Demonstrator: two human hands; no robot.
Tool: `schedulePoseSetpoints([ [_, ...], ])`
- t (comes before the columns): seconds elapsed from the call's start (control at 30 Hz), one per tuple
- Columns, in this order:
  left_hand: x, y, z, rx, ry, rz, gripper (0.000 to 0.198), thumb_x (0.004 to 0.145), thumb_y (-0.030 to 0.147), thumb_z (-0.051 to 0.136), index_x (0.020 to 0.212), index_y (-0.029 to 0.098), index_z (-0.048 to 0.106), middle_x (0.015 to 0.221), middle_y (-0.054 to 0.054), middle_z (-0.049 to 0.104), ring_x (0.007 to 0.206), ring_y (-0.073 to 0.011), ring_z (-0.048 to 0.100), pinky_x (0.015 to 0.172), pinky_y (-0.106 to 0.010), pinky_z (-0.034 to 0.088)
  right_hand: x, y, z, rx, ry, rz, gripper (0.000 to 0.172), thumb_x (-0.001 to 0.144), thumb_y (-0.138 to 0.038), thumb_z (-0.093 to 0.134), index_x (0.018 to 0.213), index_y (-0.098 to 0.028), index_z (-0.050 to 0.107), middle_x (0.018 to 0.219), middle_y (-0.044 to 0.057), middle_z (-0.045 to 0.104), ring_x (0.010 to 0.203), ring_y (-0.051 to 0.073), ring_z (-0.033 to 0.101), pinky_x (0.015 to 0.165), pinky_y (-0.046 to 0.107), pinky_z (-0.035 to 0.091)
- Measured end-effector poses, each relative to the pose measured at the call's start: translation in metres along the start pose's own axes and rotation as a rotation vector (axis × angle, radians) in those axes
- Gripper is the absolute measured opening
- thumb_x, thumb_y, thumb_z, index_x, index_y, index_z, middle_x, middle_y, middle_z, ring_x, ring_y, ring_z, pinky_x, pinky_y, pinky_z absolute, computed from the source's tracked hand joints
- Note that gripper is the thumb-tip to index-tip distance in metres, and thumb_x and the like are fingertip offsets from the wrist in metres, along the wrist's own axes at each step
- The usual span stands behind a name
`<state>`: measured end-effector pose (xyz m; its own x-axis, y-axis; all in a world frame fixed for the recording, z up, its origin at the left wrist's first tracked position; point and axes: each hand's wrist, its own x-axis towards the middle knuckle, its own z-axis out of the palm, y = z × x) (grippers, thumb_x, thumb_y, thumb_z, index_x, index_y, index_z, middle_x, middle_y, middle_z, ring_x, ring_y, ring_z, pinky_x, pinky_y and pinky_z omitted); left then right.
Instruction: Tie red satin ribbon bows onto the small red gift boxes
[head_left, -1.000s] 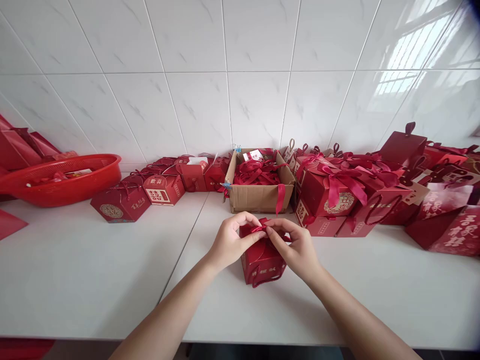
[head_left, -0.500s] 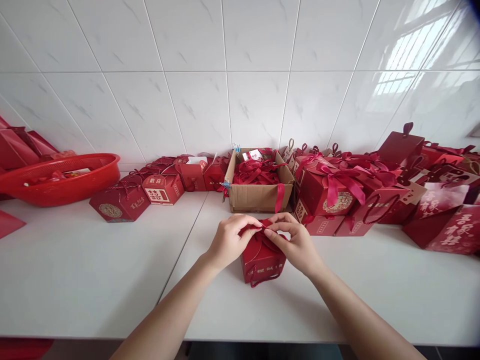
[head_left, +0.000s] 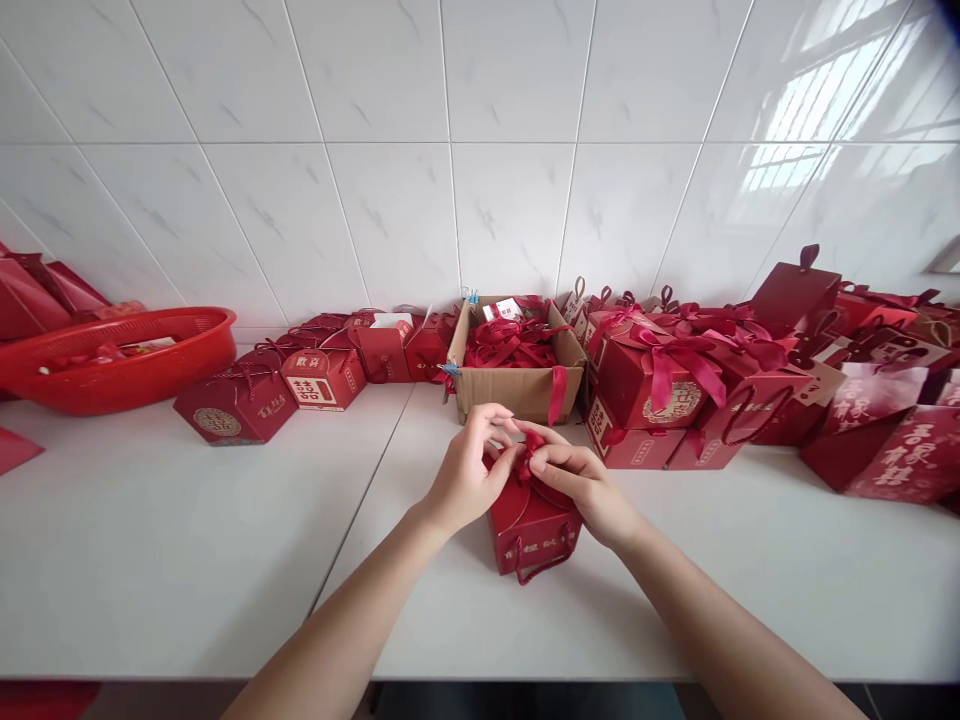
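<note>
A red gift box [head_left: 534, 535] with gold characters and a rope handle hanging down its front stands on the white table before me. Over its lid, a red ribbon [head_left: 529, 455] is gathered into loops. My left hand [head_left: 480, 465] pinches the ribbon from the left, thumb against fingers. From the right, my right hand [head_left: 576, 482] grips the ribbon between thumb and forefinger. Both hands hide part of the lid and the ribbon's far ends.
Behind the gift box stands a cardboard box [head_left: 517, 398] of red ribbons. Ribbon-tied boxes [head_left: 660, 385] are stacked to the right. Other red boxes [head_left: 324, 378] line the wall at left, beside a red plastic basket [head_left: 120, 385]. A tiled wall backs the white table [head_left: 187, 560].
The ribbon now stands up in loops between my fingers. My left fingers have lifted and spread somewhat, and the gift box has shifted slightly right and nearer.
</note>
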<state>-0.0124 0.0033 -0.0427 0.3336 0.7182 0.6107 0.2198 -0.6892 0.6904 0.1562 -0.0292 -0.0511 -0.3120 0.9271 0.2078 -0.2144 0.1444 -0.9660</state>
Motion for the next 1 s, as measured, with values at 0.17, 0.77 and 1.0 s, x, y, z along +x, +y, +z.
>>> schedulePoseSetpoints([
  [0.17, -0.001, 0.003, -0.013, 0.022, -0.168, -0.005, 0.009, 0.084, 0.021, 0.056, 0.093, 0.018, 0.056, 0.092, -0.005, 0.060, 0.090, -0.0157, 0.060, 0.083, -0.030, 0.052, 0.003, 0.006, 0.004, -0.039, 0.110, -0.040, 0.019, 0.084, -0.038, 0.063, 0.076, -0.023, 0.071, 0.132, 0.006, 0.047, 0.129, 0.025, 0.039, 0.099, 0.035, 0.037],
  [0.77, 0.003, 0.004, -0.022, -0.092, -0.215, -0.226, 0.012, 0.080, 0.023, 0.062, 0.086, 0.015, 0.069, 0.095, -0.008, 0.070, 0.093, -0.0198, 0.065, 0.086, -0.031, 0.050, -0.004, -0.020, -0.016, -0.790, 0.102, -0.299, 0.011, 0.083, -0.027, 0.060, 0.091, -0.020, 0.056, 0.069, -0.001, 0.060, 0.066, 0.015, 0.055, 0.073, 0.032, 0.043],
  [1.0, 0.001, 0.012, -0.010, -0.179, -0.354, -0.205, 0.012, 0.083, 0.022, 0.060, 0.088, 0.016, 0.068, 0.098, -0.008, 0.068, 0.094, -0.0193, 0.063, 0.087, -0.031, 0.048, -0.010, -0.030, -0.020, -0.680, 0.008, -0.010, 0.039, 0.086, -0.051, 0.054, 0.068, -0.017, 0.048, 0.057, -0.004, 0.041, 0.052, 0.009, 0.036, 0.047, 0.022, 0.027],
])
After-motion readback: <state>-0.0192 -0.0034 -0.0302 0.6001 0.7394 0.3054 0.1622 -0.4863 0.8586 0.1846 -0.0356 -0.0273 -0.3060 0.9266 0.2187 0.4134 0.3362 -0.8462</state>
